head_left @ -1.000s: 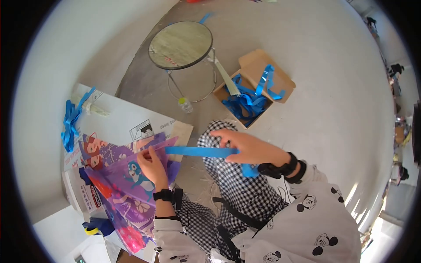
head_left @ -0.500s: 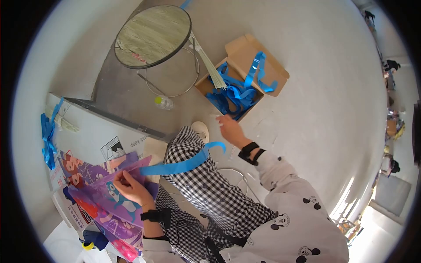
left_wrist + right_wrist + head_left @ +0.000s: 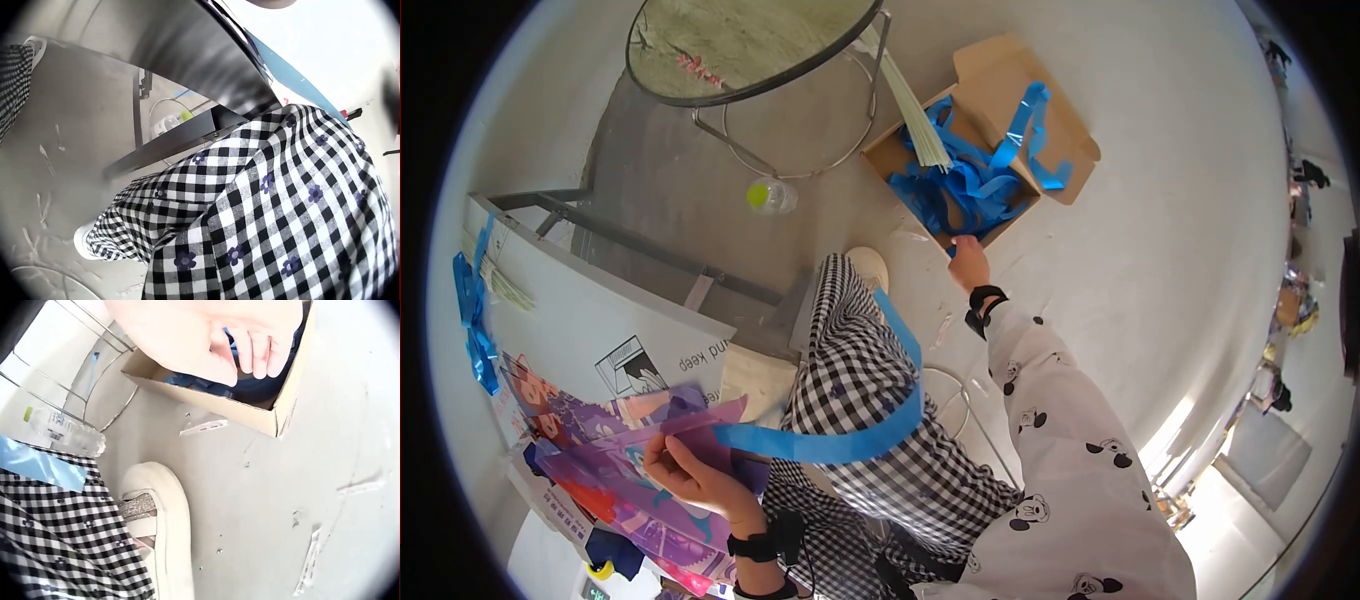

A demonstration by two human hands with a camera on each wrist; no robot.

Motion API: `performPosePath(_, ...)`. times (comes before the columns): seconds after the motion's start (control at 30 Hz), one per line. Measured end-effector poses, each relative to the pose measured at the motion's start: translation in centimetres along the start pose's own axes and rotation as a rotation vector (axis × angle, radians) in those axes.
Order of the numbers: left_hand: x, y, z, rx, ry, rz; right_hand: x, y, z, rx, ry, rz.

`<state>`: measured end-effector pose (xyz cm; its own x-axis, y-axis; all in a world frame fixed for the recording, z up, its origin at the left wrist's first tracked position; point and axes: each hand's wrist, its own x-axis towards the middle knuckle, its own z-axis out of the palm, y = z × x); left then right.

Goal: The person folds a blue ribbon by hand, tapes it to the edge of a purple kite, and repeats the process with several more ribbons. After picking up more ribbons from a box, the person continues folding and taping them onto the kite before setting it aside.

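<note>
In the head view, my left hand (image 3: 690, 475) lies against a purple printed sheet (image 3: 625, 495) with cartoon figures, its fingers loosely bent. A long blue ribbon (image 3: 850, 447) runs from the sheet's edge across my checked trouser leg. My right hand (image 3: 970, 265) reaches to the near side of a cardboard box (image 3: 1072, 170) holding a heap of blue ribbons (image 3: 975, 195). In the right wrist view, that hand (image 3: 219, 337) hangs over the box wall (image 3: 250, 417), thumb apart from the loosely bent fingers, with blue showing behind them. The left wrist view shows mostly trouser leg.
A round stool (image 3: 750, 45) stands beyond, with a plastic bottle (image 3: 772, 196) below it and a bundle of thin pale sticks (image 3: 910, 110) beside it. More blue ribbons (image 3: 475, 330) lie at the left of the white table (image 3: 580, 300). Scraps (image 3: 362, 485) dot the floor.
My right hand has let go of the blue ribbon's far end and moved away to the box. The ribbon, earlier held taut, now curves over my leg. My left hand stays at the sheet.
</note>
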<state>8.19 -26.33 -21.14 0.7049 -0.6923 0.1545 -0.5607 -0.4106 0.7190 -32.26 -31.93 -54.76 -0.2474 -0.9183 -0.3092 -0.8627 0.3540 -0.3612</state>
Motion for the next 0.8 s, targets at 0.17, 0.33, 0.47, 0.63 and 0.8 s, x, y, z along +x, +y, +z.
performPosePath(0.17,-0.1,0.2,0.1,0.001,0.014,-0.016,3.3,-1.8,0.4,-0.151,-0.072,-0.082)
performPosePath(0.33,-0.1,0.2,0.0,0.084,0.018,0.000,7.3,-3.8,0.9,0.225,-0.227,-0.166)
performPosePath(0.47,-0.1,0.7,0.0,0.126,0.027,-0.025,10.1,-6.5,3.4,0.056,-0.209,-0.281)
performPosePath(0.63,-0.3,1.0,0.1,0.114,0.035,-0.070,14.4,-8.0,4.4,-0.342,-0.365,-0.361)
performPosePath(0.8,-0.4,0.7,-0.2,0.030,0.007,-0.053,15.2,-8.4,2.6,-0.293,-0.334,-0.306)
